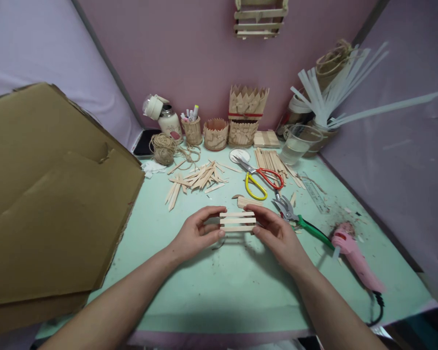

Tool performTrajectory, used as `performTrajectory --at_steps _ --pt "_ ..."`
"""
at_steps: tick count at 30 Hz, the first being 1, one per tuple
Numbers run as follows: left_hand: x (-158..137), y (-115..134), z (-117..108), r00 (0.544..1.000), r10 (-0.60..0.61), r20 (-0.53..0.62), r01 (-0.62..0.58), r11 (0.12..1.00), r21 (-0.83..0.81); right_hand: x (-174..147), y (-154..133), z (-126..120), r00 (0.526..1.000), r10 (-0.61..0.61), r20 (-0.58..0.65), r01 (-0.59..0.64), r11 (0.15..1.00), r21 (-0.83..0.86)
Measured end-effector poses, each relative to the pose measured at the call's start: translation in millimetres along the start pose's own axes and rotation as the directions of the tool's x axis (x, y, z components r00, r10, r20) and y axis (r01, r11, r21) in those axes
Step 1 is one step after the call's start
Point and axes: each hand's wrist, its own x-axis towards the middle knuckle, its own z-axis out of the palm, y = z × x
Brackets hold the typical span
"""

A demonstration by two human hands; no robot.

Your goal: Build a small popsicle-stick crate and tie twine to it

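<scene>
Between my two hands is a small slatted piece of wooden craft sticks [238, 221], with three pale strips showing one above another and gaps between them. My left hand [199, 227] grips its left end, thumb below and fingers above. At the right end my right hand [275, 233] pinches it the same way. The piece is held just above the green table [219, 291]. Beyond it lie scissors [257, 177] with one red and one yellow handle, and green-handled pruning shears [302, 221]. A pink glue gun [357, 257] rests to the right.
Cut wooden pieces [200, 177] and a bundle of sticks [270, 163] lie farther back. Twine [164, 148], stick-covered pots [216, 134] and a plastic cup of liquid [297, 143] line the rear. White glue sticks [324, 102] stand at right. Cardboard [58, 194] blocks the left side.
</scene>
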Motion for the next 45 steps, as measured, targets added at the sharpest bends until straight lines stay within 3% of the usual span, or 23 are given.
performTrajectory --at_steps 45 --pt "0.4 -3.3 -0.6 0.996 0.087 -0.019 -0.085 0.993 0.077 0.1 4.1 1.7 1.0 -0.011 -0.005 0.011 1.0 0.027"
